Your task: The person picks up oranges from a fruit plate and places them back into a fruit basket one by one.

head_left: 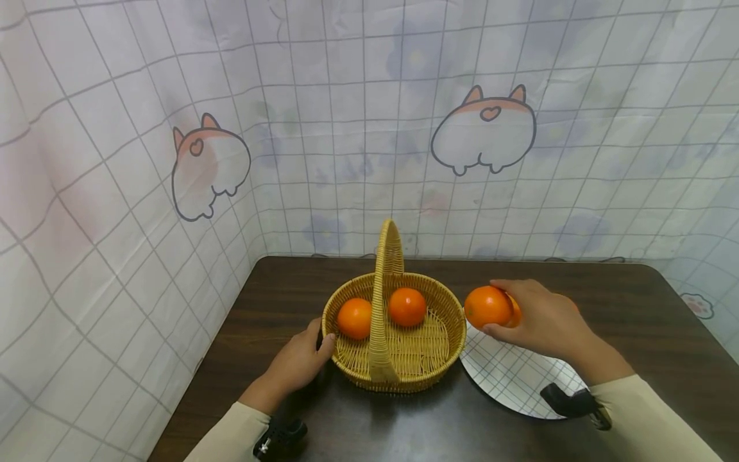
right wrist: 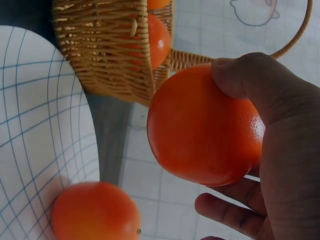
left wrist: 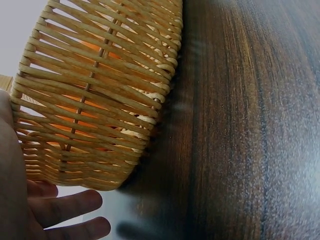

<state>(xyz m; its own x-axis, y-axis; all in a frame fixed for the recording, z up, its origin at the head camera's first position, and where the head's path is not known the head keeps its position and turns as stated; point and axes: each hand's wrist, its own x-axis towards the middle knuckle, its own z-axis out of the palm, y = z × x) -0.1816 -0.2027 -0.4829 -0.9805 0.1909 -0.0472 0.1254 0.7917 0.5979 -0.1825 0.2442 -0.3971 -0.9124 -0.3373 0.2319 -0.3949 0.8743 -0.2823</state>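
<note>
My right hand (head_left: 539, 314) grips an orange (head_left: 486, 306) between thumb and fingers, raised over the plate's left side near the basket rim. In the right wrist view the held orange (right wrist: 202, 127) fills the middle, thumb on top. At the left, my left hand (head_left: 300, 359) holds the rim of a yellow wicker basket (head_left: 398, 385), its thumb over the edge and its fingers outside. Inside the basket lie two oranges, one left of the handle (head_left: 355, 319) and another to its right (head_left: 407, 307). The left wrist view shows the woven basket side (left wrist: 95, 95) close up.
A white plate with a grid pattern (head_left: 508, 378) stands right of the basket. More oranges on it are partly hidden behind my right hand; one orange (right wrist: 95, 212) shows in the right wrist view. A patterned cloth (head_left: 346, 128) hangs behind the dark wooden table (head_left: 242, 333).
</note>
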